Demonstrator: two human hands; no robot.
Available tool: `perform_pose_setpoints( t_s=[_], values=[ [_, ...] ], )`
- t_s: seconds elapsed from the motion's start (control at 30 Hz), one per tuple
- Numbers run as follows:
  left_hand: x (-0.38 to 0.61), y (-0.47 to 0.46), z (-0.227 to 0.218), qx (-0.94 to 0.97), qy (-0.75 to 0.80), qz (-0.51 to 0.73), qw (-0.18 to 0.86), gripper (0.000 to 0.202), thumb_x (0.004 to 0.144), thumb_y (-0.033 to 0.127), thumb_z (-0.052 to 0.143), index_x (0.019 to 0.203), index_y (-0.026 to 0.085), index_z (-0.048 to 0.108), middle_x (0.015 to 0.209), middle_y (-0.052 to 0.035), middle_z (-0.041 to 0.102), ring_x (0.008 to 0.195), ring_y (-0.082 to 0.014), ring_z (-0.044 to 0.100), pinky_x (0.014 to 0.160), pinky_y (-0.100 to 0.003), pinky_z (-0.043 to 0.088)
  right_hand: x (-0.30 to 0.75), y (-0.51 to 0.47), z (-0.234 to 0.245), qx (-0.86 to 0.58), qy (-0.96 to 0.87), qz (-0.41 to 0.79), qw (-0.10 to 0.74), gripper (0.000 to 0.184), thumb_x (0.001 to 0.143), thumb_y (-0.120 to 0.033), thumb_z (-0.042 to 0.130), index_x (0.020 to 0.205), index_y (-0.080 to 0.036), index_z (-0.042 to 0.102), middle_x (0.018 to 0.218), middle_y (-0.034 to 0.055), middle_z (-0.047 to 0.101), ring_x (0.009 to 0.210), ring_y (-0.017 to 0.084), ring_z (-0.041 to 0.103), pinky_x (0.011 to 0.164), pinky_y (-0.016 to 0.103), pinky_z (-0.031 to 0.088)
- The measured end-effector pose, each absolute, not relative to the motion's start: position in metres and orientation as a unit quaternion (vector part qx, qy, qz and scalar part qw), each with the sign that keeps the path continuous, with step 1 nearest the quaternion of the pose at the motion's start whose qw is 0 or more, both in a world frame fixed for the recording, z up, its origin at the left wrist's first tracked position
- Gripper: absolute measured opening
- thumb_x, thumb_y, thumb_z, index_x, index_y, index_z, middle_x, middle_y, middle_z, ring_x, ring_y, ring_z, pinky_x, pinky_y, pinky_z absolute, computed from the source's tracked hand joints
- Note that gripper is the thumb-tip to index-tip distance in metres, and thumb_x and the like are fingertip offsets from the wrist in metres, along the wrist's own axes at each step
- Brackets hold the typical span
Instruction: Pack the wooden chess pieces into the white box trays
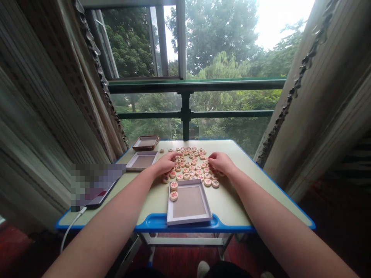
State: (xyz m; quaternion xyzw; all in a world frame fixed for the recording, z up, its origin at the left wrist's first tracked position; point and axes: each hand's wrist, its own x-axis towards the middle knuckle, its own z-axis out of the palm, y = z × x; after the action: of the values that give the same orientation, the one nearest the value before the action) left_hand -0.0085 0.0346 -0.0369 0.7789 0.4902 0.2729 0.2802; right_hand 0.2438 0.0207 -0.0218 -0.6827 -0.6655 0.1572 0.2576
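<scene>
Many round wooden Chinese chess pieces with red or dark characters are spread over the table's middle. Over the left edge of the spread is my left hand, its fingers stretched out and apart above the pieces. At the right edge, my right hand reaches down with bent fingers close to a few pieces; its fingertips are mostly hidden. In front stands a shallow white box tray, open side up. Two red-marked pieces, one chess piece and another chess piece below it, lie along its left side.
The pale table has a blue edge. At left are a second white box part, a brown-rimmed tray behind it, and a tablet-like device with a white cable. Window, green railing and curtains surround the table.
</scene>
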Motion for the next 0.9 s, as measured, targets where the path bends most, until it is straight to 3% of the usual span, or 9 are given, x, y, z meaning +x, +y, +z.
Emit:
perform_pose_setpoints(
  t_s=[0.13,0.23,0.37,0.57,0.7,0.9],
  values=[
    [-0.007,0.032,-0.035,0.802,0.486,0.292,0.187,0.047,0.064,0.005,0.046,0.107,0.017,0.061,0.117,-0.0078,0.058,0.101,-0.0184,0.058,0.087,-0.028,0.048,0.244,0.022,-0.024,-0.678,-0.676,0.145,0.25,0.021,0.074,-0.023,0.051,0.085,-0.017,0.067,0.07,0.0045,0.068,0.056,0.013,0.059,0.053,0.022,0.041],
    [-0.007,0.032,-0.033,0.845,0.449,0.267,0.116,0.031,0.069,0.014,0.047,0.092,0.018,0.068,0.112,-0.0059,0.061,0.108,-0.0196,0.053,0.098,-0.031,0.04,0.245,0.024,-0.025,-0.66,-0.7,0.082,0.259,0.025,0.075,-0.027,0.052,0.091,-0.017,0.068,0.09,0.0078,0.068,0.078,0.018,0.061,0.068,0.025,0.044],
    [-0.006,0.031,-0.03,0.87,0.421,0.236,0.099,0.031,0.071,0.014,0.043,0.083,0.019,0.071,0.102,-0.0039,0.066,0.103,-0.0182,0.056,0.097,-0.031,0.04,0.241,0.022,-0.026,-0.603,-0.762,0.031,0.235,0.024,0.078,-0.03,0.05,0.087,-0.021,0.07,0.104,0.0059,0.065,0.097,0.021,0.054,0.087,0.032,0.038],
    [-0.002,0.025,-0.027,0.864,0.451,0.202,0.099,0.036,0.079,0.026,0.046,0.112,0.026,0.062,0.121,-0.002,0.058,0.12,-0.0237,0.043,0.104,-0.041,0.031,0.236,0.019,-0.024,-0.587,-0.775,0.028,0.232,0.024,0.076,-0.022,0.05,0.087,-0.021,0.071,0.097,0.0044,0.066,0.093,0.02,0.053,0.086,0.03,0.037],
    [-0.001,0.025,-0.029,0.872,0.44,0.182,0.114,0.034,0.077,0.019,0.046,0.102,0.027,0.067,0.114,0.0009,0.063,0.12,-0.0216,0.044,0.105,-0.038,0.028,0.235,0.02,-0.025,-0.578,-0.784,0.036,0.224,0.024,0.077,-0.025,0.051,0.091,-0.021,0.071,0.102,0.0053,0.065,0.094,0.021,0.053,0.087,0.031,0.037],
    [-0.002,0.027,-0.029,0.872,0.437,0.207,0.077,0.031,0.077,0.017,0.047,0.098,0.024,0.068,0.102,-0.0019,0.068,0.102,-0.0177,0.056,0.095,-0.032,0.038,0.232,0.017,-0.023,-0.557,-0.799,0.039,0.225,0.02,0.076,-0.025,0.052,0.08,-0.02,0.071,0.095,0.0041,0.067,0.09,0.02,0.054,0.085,0.031,0.037]
  ],
)
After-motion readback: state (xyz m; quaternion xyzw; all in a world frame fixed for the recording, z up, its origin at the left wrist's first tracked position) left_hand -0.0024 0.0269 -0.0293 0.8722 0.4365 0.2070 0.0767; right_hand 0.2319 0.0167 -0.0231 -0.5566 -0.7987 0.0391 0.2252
